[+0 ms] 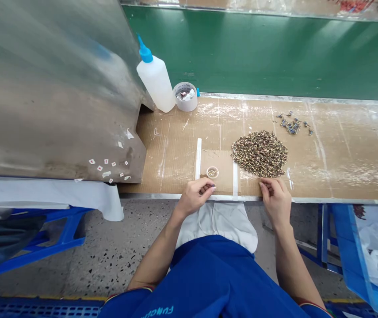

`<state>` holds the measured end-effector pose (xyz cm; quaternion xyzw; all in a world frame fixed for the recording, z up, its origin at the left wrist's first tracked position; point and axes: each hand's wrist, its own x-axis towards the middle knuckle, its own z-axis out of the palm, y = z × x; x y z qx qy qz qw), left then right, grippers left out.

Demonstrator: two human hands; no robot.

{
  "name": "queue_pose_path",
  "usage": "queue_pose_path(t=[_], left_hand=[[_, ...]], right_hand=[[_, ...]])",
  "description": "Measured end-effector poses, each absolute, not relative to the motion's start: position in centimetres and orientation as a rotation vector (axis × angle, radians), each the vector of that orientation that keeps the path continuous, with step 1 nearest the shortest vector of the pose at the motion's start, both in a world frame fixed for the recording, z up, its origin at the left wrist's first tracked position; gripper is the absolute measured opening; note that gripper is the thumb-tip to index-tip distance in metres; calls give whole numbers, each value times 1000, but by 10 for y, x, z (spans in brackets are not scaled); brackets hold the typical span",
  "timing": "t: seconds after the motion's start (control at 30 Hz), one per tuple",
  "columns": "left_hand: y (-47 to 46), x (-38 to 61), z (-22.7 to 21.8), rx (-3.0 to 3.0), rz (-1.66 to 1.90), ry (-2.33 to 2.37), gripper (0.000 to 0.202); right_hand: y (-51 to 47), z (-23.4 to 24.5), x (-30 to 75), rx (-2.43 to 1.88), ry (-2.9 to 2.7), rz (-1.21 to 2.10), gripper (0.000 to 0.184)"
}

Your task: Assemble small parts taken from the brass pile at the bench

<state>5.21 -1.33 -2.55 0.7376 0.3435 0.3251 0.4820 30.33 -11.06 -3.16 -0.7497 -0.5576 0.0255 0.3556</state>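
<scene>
My left hand (196, 194) is pinched at the front edge of the small cardboard piece (222, 170). A tiny dark bit shows at its fingertips, too small to name. Just beyond those fingers, a small round clear ring or dish (212, 172) lies on the cardboard, with a thin gold-coloured bit inside. My right hand (275, 194) has thumb and forefinger together near the front of a heap of small gold and dark metal parts (260, 153). Whatever those fingertips hold is hidden.
A white squeeze bottle (158, 84) with a blue nozzle stands beside a tape roll (186, 97) holding scraps. Small blue-tipped parts (293, 126) lie behind the heap. A metal housing (59, 97) walls off the left; a blue bin (351, 251) sits below right.
</scene>
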Motion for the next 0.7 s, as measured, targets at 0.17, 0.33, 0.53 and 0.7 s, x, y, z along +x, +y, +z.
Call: queue_pose_path(t=[0.17,0.33,0.53,0.7], left_hand=[[-14,52,-25,1799,795,839,9],[-13,52,-25,1800,790,839,10],[-13,53,-24,1807,816,831,9],[-13,52,-26,1806,807,841,11]], right_hand=[[-106,-30,311,-1907,-1388,-40,29],[-92,-21,314,-1816,-1339,-176,23],[-81,-23,282,-1675,-1526,-22,13],[-80,-36,267,-1668,-1616,115,14]])
